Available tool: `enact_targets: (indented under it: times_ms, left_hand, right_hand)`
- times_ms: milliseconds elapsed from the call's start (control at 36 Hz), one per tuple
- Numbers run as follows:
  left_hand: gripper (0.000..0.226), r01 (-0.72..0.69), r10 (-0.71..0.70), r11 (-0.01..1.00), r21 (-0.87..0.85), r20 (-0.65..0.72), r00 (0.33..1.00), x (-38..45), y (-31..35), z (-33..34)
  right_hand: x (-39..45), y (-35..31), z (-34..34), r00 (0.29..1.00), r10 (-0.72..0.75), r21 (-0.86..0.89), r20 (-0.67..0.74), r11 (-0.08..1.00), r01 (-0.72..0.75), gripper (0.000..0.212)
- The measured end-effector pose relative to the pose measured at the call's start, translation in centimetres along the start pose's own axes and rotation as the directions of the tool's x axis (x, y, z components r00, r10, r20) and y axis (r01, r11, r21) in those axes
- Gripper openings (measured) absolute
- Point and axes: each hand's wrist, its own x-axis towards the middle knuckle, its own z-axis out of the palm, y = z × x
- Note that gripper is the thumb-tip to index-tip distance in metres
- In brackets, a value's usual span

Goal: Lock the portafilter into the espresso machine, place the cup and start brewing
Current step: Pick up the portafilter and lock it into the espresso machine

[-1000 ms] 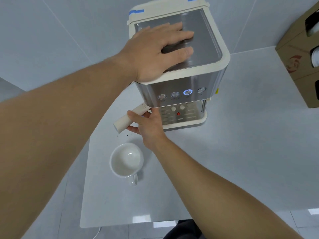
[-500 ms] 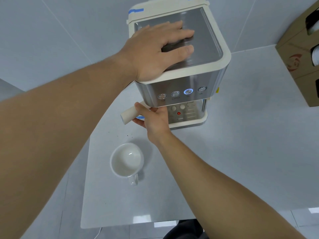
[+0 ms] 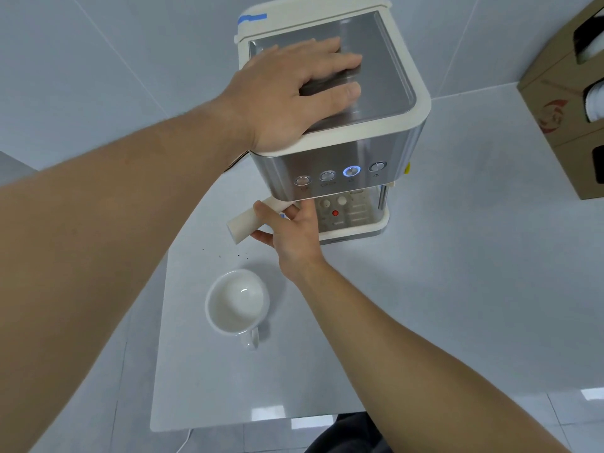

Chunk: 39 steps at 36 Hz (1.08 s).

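Observation:
The steel and cream espresso machine (image 3: 385,138) stands at the back of the white table (image 3: 457,289); one front button (image 3: 351,171) glows blue. My left hand (image 3: 294,89) lies flat on the machine's top, fingers spread. My right hand (image 3: 291,230) is wrapped around the portafilter's cream handle (image 3: 243,223), which sticks out to the left from under the machine's front. The portafilter's head is hidden beneath the housing. An empty white cup (image 3: 237,304) stands on the table in front of the machine, handle towards me.
A brown cardboard box (image 3: 568,103) sits at the right edge of the table. A few dark coffee specks (image 3: 228,255) lie near the cup. The drip tray (image 3: 356,220) with a red dot is under the brew area. The table's near edge is close to me.
My right hand has pushed the portafilter handle up and in, closer under the machine. The left hand stays on the top and the cup has not moved.

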Motion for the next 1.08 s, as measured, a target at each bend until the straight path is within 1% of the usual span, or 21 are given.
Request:
enact_targets:
  times_ms: [56, 139, 194, 250, 333, 417, 556, 667, 778, 833, 889, 972, 1028, 1083]
  left_hand:
    - [0.065, 0.024, -0.024, 1.0, -0.007, 0.0, 1.0, 0.0, 0.0, 0.0]
    - [0.069, 0.016, -0.016, 1.0, -0.011, 0.001, 1.0, -0.1, 0.1, -0.1]
    - [0.066, 0.015, -0.015, 1.0, -0.011, -0.006, 1.0, -0.2, 0.2, -0.1]
    - [0.059, 0.013, -0.013, 1.0, -0.01, -0.02, 1.0, -0.2, 0.3, 0.0]
    - [0.054, -0.006, 0.005, 1.0, -0.005, -0.027, 1.0, -0.1, 0.3, 0.0]
    - [0.056, 0.004, -0.004, 1.0, 0.003, -0.026, 1.0, -0.1, 0.2, 0.0]
    - [0.057, 0.033, -0.033, 0.999, 0.007, -0.017, 0.999, 0.0, 0.0, 0.1]
    - [0.066, 0.051, -0.051, 0.999, 0.004, -0.002, 0.999, 0.0, -0.1, 0.0]
    - [0.073, 0.086, -0.086, 0.996, -0.002, 0.013, 0.996, -0.2, 0.1, -0.1]
    - [0.071, 0.107, -0.107, 0.994, 0.008, 0.031, 0.994, 0.0, 0.4, -0.2]
    - [0.064, 0.156, -0.157, 0.988, 0.015, 0.05, 0.986, 0.3, 1.2, -0.2]
    - [0.058, 0.258, -0.259, 0.965, 0.04, 0.017, 0.966, 0.7, 3.2, 0.8]
    - [0.058, 0.268, -0.268, 0.961, 0.06, -0.02, 0.963, 0.7, 3.7, 1.5]
    - [0.06, 0.27, -0.269, 0.961, 0.059, -0.035, 0.963, 0.6, 3.4, 1.8]
  right_hand:
    - [-0.1, -0.2, 0.1, 1.0, -0.01, -0.001, 0.023, 1.0, 0.01, 0.051]
    - [-0.2, -0.3, 0.1, 0.999, -0.014, -0.008, 0.034, 1.0, 0.014, 0.052]
    - [-0.4, -0.3, 0.0, 0.999, -0.011, -0.013, 0.031, 1.0, 0.011, 0.052]
    - [-0.6, -0.3, -0.2, 0.999, 0.002, -0.022, 0.041, 1.0, -0.001, 0.051]
    - [-1.1, -0.4, -0.7, 0.997, 0.03, -0.041, 0.074, 0.999, -0.027, 0.049]
    - [-1.7, -0.8, -1.6, 0.989, 0.079, -0.05, 0.123, 0.996, -0.073, 0.042]
    - [-3.1, -2.1, -3.6, 0.971, 0.161, 0.006, 0.178, 0.986, -0.165, 0.042]
    - [-4.1, -3.5, -4.3, 0.963, 0.24, -0.044, 0.12, 0.971, -0.236, 0.042]
    - [-4.1, -4.8, -4.4, 0.962, 0.273, -0.193, 0.02, 0.945, -0.264, 0.036]
    - [-4.0, -5.2, -4.3, 0.962, 0.273, -0.285, -0.019, 0.921, -0.267, 0.031]
    - [-3.9, -5.4, -4.2, 0.96, 0.276, -0.342, -0.044, 0.899, -0.274, 0.026]
    - [-3.9, -5.5, -3.9, 0.961, 0.272, -0.388, -0.058, 0.88, -0.273, 0.019]
    - [-4.0, -5.5, -3.9, 0.962, 0.267, -0.401, -0.061, 0.876, -0.268, 0.02]
    - [-3.9, -5.7, -4.2, 0.961, 0.27, -0.418, -0.059, 0.868, -0.269, 0.026]
